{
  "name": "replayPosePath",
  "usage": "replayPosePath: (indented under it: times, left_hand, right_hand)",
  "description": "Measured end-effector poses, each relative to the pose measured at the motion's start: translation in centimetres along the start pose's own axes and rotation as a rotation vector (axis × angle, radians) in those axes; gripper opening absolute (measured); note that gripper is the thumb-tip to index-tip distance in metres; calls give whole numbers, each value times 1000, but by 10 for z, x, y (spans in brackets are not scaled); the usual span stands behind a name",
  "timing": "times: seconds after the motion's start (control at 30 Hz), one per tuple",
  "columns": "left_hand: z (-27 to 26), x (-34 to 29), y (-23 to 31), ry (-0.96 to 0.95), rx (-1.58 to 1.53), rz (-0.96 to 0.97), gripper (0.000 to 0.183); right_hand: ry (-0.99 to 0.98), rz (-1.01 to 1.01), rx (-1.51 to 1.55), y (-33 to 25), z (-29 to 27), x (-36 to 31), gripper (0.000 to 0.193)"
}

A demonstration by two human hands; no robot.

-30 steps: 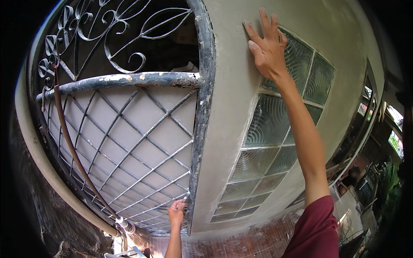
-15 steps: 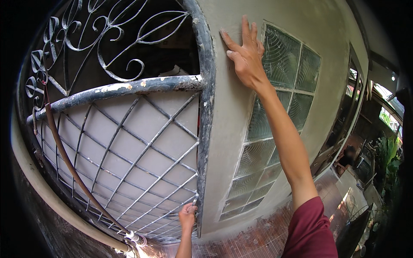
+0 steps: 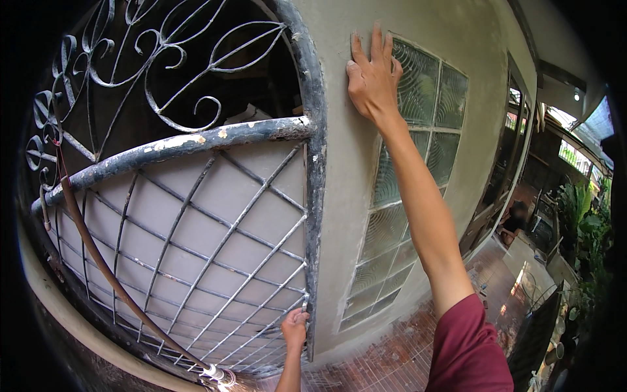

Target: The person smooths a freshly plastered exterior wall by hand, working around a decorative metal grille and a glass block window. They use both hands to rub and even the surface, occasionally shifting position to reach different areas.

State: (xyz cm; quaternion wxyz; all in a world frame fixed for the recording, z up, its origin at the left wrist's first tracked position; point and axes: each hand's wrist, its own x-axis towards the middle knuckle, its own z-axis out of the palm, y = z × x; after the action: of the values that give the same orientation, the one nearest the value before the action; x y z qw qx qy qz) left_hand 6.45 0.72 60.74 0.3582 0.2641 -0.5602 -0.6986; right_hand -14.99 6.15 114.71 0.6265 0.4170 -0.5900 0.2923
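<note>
My right hand (image 3: 375, 83) is raised against the grey-green plastered wall (image 3: 347, 183), fingers stretched upward, beside the top of a glass-block window (image 3: 415, 78). Nothing shows in that hand. Low down, my left hand (image 3: 295, 326) is closed, with fingertips pinched around something small and pale at the inner edge of the gate's upright post (image 3: 316, 215). What it grips there is too small to make out. The metal gate (image 3: 215, 245) has a lattice of crossed bars, with dark paint chipped to white along its thick curved rail (image 3: 196, 138).
Scrolled ironwork (image 3: 171, 55) fills the arch above the rail. A brown hose (image 3: 98, 251) runs down the gate to a white pipe fitting (image 3: 217, 374). Red-brown tiles (image 3: 392, 346) cover the floor. Far right, a person (image 3: 516, 219) is low down near green plants (image 3: 584, 209).
My right hand has shifted right along the wall toward the window, its fingers closer together. My left hand remains at the post. The whole view has turned slightly.
</note>
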Motion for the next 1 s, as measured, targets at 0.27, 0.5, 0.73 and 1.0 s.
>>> replayPosePath:
  times: [0.27, 0.5, 0.73, 1.0]
  left_hand:
    - [-4, 6, -6, -50, 21, 25, 21]
    - [-5, 4, 4, -73, 9, -17, 23]
    - [-3, 6, 1, -56, 34, 15, 24]
    - [-4, 9, -3, -55, 49, 19, 23]
  right_hand:
    - [-114, -83, 21, -20, -20, -25, 56]
    - [14, 23, 255, 13, -19, -3, 58]
    - [-94, 10, 116, -6, 4, 6, 59]
    - [-22, 63, 223, -3, -11, -19, 56]
